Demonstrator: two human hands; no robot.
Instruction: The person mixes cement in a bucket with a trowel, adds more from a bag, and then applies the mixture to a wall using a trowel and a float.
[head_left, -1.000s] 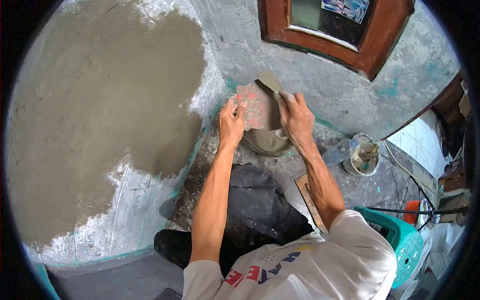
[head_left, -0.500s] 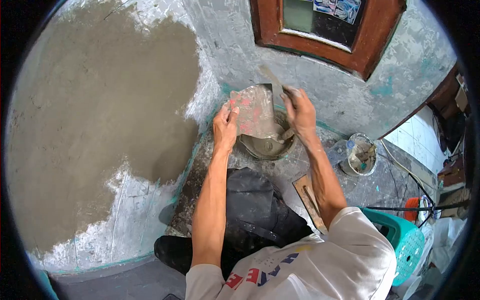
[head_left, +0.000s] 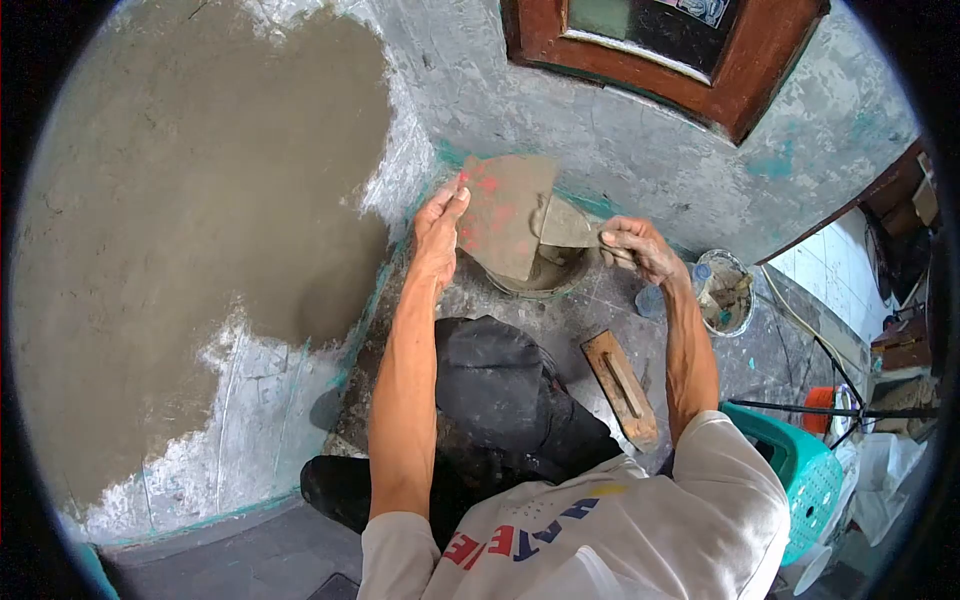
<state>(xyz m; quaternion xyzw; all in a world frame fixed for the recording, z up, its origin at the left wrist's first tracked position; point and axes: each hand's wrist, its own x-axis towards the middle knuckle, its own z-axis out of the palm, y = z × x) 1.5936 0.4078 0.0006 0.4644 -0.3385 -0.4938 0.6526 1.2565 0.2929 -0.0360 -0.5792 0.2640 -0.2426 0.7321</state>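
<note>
My left hand (head_left: pixel 438 232) holds a flat board (head_left: pixel 503 213) smeared with grey mortar and red marks, tilted over a round pan of wet mortar (head_left: pixel 548 272) on the floor. My right hand (head_left: pixel 637 247) grips the handle of a trowel (head_left: pixel 568 227) whose blade lies against the board's right edge. Both hands are raised in front of the wall, just right of the fresh grey plaster patch (head_left: pixel 180 220).
A wooden float (head_left: pixel 620 388) lies on the floor by my right arm. A small bucket (head_left: pixel 727 295) stands further right, a teal plastic stool (head_left: pixel 808 478) behind my right shoulder. A brown wooden frame (head_left: pixel 660 60) is set in the wall above. My dark-trousered knee (head_left: pixel 500 390) is below the pan.
Both hands rose from the pan with the board. My right hand swung out to the right and turned the trowel blade against the board's edge. The wooden float is now fully visible.
</note>
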